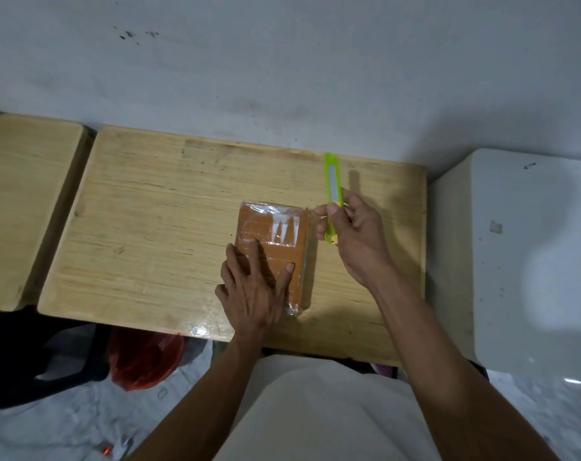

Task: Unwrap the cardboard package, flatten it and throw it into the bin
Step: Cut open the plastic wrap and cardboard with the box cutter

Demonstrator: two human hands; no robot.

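A flat brown cardboard package (275, 237) wrapped in clear tape lies on the wooden table (149, 227), right of centre. My left hand (252, 291) presses flat on its near half, fingers spread. My right hand (355, 234) is just right of the package's far corner and grips a lime-green utility knife (332, 184). The knife stands nearly upright, its long end pointing away from me. I cannot see whether a blade is out.
A second wooden table (19, 207) stands to the left, and a white surface (531, 254) to the right. A red plastic bag (142, 361) sits on the floor under the table's near edge. A grey wall rises behind the tables.
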